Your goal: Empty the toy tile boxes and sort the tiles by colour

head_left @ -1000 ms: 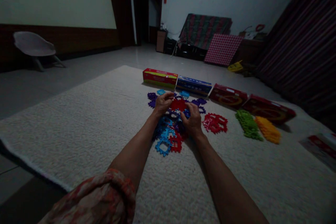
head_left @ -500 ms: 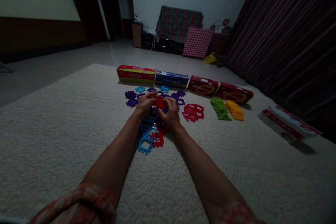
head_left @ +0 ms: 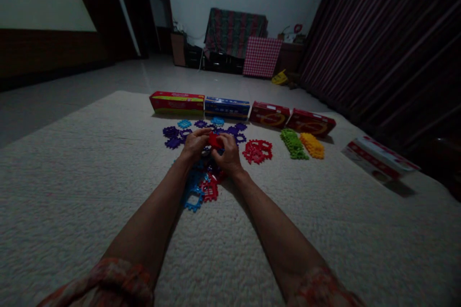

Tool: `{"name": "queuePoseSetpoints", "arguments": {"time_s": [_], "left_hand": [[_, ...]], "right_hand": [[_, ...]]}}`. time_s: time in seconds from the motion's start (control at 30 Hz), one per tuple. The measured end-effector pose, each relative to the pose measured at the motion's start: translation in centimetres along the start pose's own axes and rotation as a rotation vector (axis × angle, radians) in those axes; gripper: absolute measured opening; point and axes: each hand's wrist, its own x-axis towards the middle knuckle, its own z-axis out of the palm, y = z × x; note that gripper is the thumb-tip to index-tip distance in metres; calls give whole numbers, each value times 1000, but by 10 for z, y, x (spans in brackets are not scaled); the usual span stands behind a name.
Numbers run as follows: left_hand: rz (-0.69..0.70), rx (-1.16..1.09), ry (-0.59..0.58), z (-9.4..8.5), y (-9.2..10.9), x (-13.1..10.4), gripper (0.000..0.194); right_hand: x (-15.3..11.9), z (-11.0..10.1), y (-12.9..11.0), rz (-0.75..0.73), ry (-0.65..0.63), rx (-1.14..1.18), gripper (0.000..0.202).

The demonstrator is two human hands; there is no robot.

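Observation:
Between my hands, above a spread of toothed plastic building pieces, is a red building piece (head_left: 215, 141). My left hand (head_left: 195, 145) grips its left side with bent fingers. My right hand (head_left: 227, 154) pinches its right side between thumb and fingers. Purple pieces (head_left: 173, 137) lie just beyond and to the left of the hands. Light blue pieces (head_left: 193, 199) and a red window-like piece (head_left: 210, 190) lie nearer to me, below the wrists. My hands hide part of the pile.
Right of my hands lie a red cluster of pieces (head_left: 258, 151), a green stack (head_left: 294, 144) and a yellow stack (head_left: 312, 146). Behind stand a red-yellow box (head_left: 177, 104), a blue box (head_left: 227, 108) and two dark red boxes (head_left: 269, 114). A white-red box (head_left: 381, 159) sits far right on the mat (head_left: 90, 168).
The view has swung slightly, so the scene sits further left. The red piece between my hands looks tilted flatter than before; both hands keep hold of it.

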Motion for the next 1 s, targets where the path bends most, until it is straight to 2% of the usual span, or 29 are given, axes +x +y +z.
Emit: {"name": "queuePoseSetpoints", "arguments": {"time_s": [0.23,0.3,0.37,0.53,0.6,0.63,0.7,0.8,0.9,1.0], "left_hand": [[-4,17,-241,0,13,-10,43],[-1,54,-262,-6,16,-9,41],[13,112,-217,-14,17,-5,39],[57,251,-9,-44,13,9,35],[96,363,20,-57,13,13,29],[106,427,-4,-62,14,14,25],[89,551,-120,-72,18,14,21],[-2,710,-309,-80,28,12,26],[-20,849,-395,-83,36,11,39],[53,879,-429,-85,32,10,46]], "right_hand": [[0,-23,4,-6,-11,-44,19],[-1,-35,12,7,-8,-85,19],[0,-50,24,23,16,-133,20],[-4,-87,65,96,122,-270,22],[-8,-96,75,117,142,-314,24],[-10,-98,77,123,144,-341,25],[-13,-99,75,121,136,-408,28],[-12,-95,57,51,70,-422,32],[-10,-85,29,-73,-126,-252,24],[-12,-74,3,-153,-367,-105,19]]}}
